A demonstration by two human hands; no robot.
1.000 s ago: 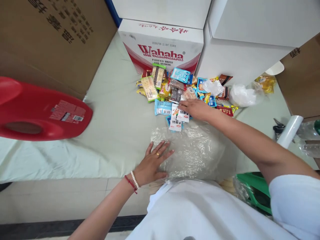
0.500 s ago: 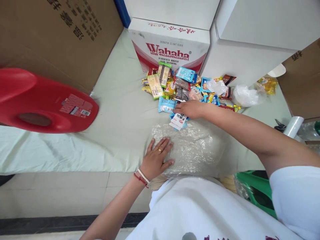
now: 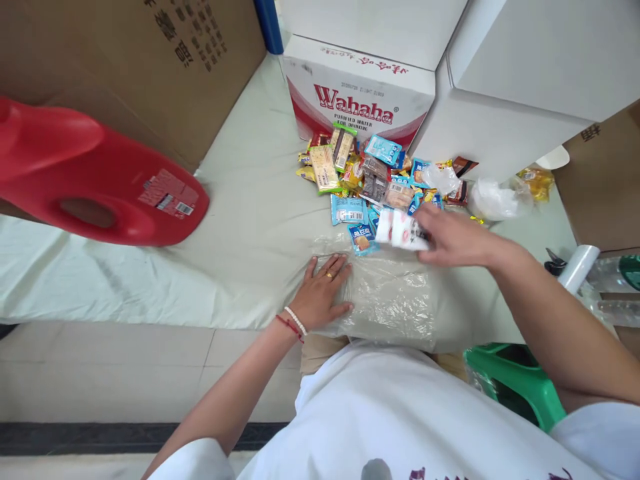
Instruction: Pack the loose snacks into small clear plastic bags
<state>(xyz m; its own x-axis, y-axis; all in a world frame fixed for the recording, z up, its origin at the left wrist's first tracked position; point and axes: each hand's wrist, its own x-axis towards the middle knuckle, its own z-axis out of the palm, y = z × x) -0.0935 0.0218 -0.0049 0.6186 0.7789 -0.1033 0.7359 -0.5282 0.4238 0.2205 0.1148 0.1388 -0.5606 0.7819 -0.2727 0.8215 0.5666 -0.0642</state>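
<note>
White packets point(image 3: 400, 229) are gripped by the right hand point(image 3: 450, 235) above the bench point(image 3: 260, 260), beside the snack pile point(image 3: 367, 173). The clear plastic point(image 3: 393, 300) is pressed by the open left hand point(image 3: 323, 293), apparently for steadiness.

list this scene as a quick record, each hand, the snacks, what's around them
left hand: spread flat on the edge of the clear plastic sheet
right hand: gripping white snack packets
snack pile: mixed wrapped snacks, in front of the Wahaha box
nearest snack to sheet: blue packet
far left: red plastic jug, lying on its side
right side: white roll, clear bottles
below table edge, right: green stool
surface: table with pale green cloth
</note>
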